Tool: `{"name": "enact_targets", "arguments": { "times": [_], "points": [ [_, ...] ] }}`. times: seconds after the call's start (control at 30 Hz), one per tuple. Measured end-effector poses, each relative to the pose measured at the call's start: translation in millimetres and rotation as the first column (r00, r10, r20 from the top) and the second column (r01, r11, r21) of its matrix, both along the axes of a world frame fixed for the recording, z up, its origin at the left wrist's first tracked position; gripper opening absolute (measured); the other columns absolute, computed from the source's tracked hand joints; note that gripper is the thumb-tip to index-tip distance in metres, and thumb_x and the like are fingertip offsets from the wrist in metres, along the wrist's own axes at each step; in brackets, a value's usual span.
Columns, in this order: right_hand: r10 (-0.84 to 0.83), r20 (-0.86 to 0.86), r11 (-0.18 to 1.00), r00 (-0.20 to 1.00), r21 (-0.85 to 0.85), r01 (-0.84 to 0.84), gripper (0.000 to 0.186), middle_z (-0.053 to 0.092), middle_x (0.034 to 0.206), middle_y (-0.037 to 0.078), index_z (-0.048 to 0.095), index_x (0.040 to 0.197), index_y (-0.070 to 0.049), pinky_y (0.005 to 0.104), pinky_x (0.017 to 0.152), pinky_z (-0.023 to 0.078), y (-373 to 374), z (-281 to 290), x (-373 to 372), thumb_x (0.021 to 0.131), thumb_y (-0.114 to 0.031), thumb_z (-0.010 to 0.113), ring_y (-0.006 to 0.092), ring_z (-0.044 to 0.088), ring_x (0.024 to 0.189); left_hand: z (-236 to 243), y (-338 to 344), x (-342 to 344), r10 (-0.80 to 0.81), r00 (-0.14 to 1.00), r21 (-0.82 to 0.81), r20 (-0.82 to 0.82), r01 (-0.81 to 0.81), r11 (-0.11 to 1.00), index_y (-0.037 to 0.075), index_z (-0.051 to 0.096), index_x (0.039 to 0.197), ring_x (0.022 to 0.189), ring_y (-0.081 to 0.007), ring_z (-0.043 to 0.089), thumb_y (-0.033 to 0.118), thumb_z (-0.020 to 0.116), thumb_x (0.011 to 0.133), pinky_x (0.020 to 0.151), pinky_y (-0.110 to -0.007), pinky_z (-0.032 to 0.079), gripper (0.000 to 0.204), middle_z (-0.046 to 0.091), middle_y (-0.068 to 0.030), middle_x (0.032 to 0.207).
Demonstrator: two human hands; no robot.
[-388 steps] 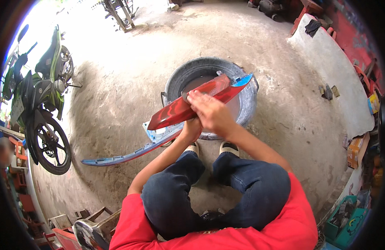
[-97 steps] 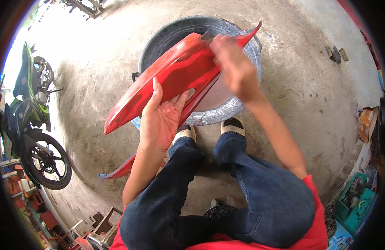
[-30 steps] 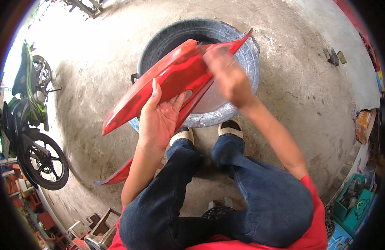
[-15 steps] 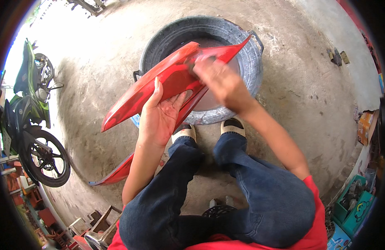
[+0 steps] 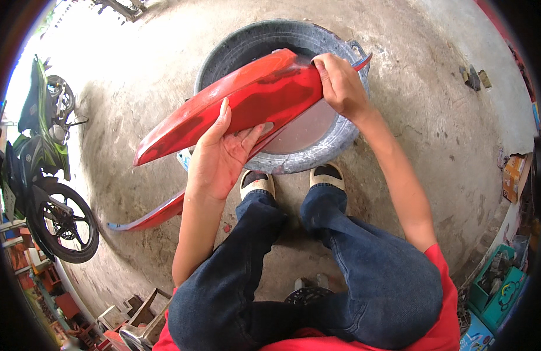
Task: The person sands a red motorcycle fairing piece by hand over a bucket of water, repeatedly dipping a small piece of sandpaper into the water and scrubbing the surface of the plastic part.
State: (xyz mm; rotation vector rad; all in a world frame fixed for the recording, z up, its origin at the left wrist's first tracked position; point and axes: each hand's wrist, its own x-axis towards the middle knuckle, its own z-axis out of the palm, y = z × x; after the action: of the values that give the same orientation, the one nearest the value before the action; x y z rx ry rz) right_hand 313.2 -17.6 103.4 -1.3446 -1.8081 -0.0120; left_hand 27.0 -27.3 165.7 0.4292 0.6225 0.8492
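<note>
A long, glossy red motorcycle body panel (image 5: 270, 96) is held slanting over a grey tub (image 5: 308, 159). Wet-looking darker patches mark its face. My left hand (image 5: 221, 155) supports it from the near side, thumb up against the face and fingers under the lower edge. My right hand (image 5: 343, 88) is wrapped over its narrow right end, fingertips hidden behind the edge; whether anything lies under them does not show. A thin red strip (image 5: 156, 216) reaches out left of my left forearm and seems to belong to the same panel. Cloudy water (image 5: 300, 130) lies in the tub.
My feet in light clogs (image 5: 327, 175) rest against the tub's near side. A black and green motorcycle (image 5: 54, 205) stands at the left. Wooden pieces (image 5: 143, 310) lie at lower left. A teal box (image 5: 497, 278) and a cardboard box (image 5: 514, 178) line the right wall.
My right hand has moved up and right along the panel to its end. The panel has shifted and turned slightly, its left end and the thin strip rising.
</note>
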Motion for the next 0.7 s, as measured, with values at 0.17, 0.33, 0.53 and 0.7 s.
{"name": "enact_targets", "arguments": {
  "times": [0.17, 0.33, 0.53, 0.7],
  "points": [
    [-0.010, 0.076, 0.999, 0.997, 0.041, 0.007, 0.010, 0.070, 0.091, 0.015, 0.059, 0.106, -0.002, 0.0472, 0.076, 0.047, 9.1, 22.1, 17.4, 0.101, -0.008, 0.053, 0.0370, 0.067, 0.088, -9.6, 5.3, -14.5, -0.118, 0.992, 0.003, 0.038, 0.118, 0.993, -0.004, 0.044, 0.148, 0.136, -0.0354, 0.059, 0.023, 0.054, 0.111, 0.117, -0.044, 0.049, 0.047, 0.052, -0.0246, 0.151],
    [0.017, 0.093, 0.999, 0.995, 0.028, -0.020, 0.009, 0.071, 0.090, 0.017, 0.059, 0.102, -0.001, 0.0493, 0.073, 0.049, 10.0, 35.8, 23.6, 0.100, -0.008, 0.055, 0.0402, 0.068, 0.086, 8.8, -9.1, -29.9, -0.327, 0.914, 0.137, -0.240, 0.365, 0.921, -0.002, 0.036, 0.157, 0.122, -0.0306, 0.069, 0.021, 0.056, 0.110, 0.098, -0.037, 0.060, 0.056, 0.048, -0.0243, 0.157],
    [-0.045, 0.099, 0.993, 0.994, -0.101, 0.055, 0.012, 0.070, 0.092, 0.023, 0.059, 0.105, 0.002, 0.0506, 0.073, 0.053, 7.4, 39.6, 55.6, 0.102, -0.009, 0.054, 0.0438, 0.069, 0.089, 7.5, -24.0, -36.8, 0.411, 0.206, 0.438, -0.888, 0.650, 0.621, 0.006, 0.070, 0.131, 0.083, -0.0193, 0.074, 0.031, 0.079, 0.094, 0.062, -0.034, 0.054, 0.046, 0.077, -0.0113, 0.106],
    [-0.034, 0.067, 0.998, 0.997, -0.060, 0.038, 0.013, 0.070, 0.096, 0.025, 0.059, 0.105, 0.003, 0.0506, 0.075, 0.053, 23.5, 35.9, 63.0, 0.102, -0.009, 0.054, 0.0459, 0.068, 0.090, -39.5, -11.1, -74.6, 0.695, 0.168, 0.480, -0.700, 0.830, 0.283, 0.006, 0.064, 0.091, 0.060, -0.0384, 0.062, 0.038, 0.073, 0.097, 0.058, -0.046, 0.046, 0.033, 0.069, -0.0151, 0.081]
  ]
}}
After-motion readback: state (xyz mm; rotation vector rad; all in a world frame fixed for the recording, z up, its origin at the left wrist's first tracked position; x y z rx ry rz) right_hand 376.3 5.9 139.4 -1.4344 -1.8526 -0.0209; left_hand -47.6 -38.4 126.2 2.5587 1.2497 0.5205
